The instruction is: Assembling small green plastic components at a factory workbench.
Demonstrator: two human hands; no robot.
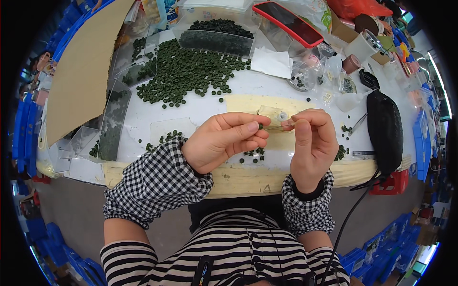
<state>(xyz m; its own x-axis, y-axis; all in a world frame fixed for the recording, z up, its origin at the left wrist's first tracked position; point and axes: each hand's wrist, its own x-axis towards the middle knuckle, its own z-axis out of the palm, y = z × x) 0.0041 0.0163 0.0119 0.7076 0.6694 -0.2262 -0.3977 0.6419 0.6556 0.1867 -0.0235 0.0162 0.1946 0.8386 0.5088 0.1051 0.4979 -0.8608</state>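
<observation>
Above the front of the table, my left hand [219, 143] pinches a small dark green round piece [261, 126] between thumb and forefinger. My right hand [312, 148] is closed in a pinch just to its right, thumb against forefinger. Something thin and pale seems to run between the two pinches, too fine to name. Behind the fingertips stands a small white cylinder [282, 116] on a yellowish covering [238, 102]. A few more green pieces [257, 152] lie below the hands, partly hidden by them. Further left spreads a large heap of the same green pieces [186, 71].
Clear plastic trays [217, 44] with green pieces stand behind the heap. Cardboard [81, 71] leans at left. A red-cased phone [288, 23], white paper [272, 62] and plastic bags lie at the back. A black pouch [384, 128] with a cable lies right, near tweezers [359, 124].
</observation>
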